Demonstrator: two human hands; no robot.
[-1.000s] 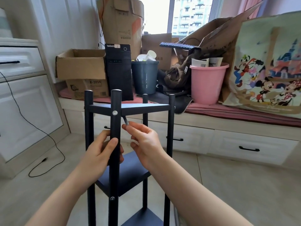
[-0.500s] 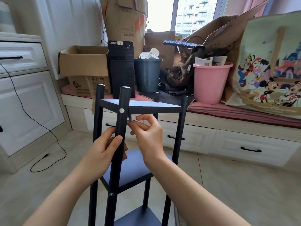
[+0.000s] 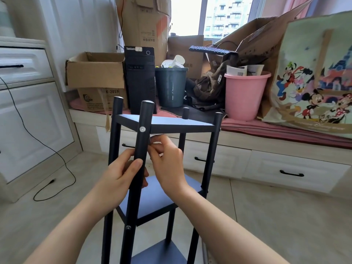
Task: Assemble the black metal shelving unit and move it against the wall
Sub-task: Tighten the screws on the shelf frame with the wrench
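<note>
So the shelving unit is standing upright on the tiled floor, right in front of the window seat with all the boxes and buckets on it. All four posts are up and three shelves look to be in place. Looks to me like the job here is snugging up the screw at the top shelf on the near post.

Left hand has its grip wrapped around that near post, thumb across the front, holding it steady. Right hand is tucked just behind the post under the top shelf, fingers pinched together on something small. I'd guess a hex key, but it's hidden by the fingers, so I can't tell for sure.

Tips for this bit, imo:
- keep the left hand clamped on the post so the frame doesn't twist while you turn
- seat the key fully before cranking, or you'll round the head
- short turns, then reset; there's not much room under the shelf
- don't go full tight until every corner is in, then check the unit isn't wobbling before dragging it to the wall
</note>
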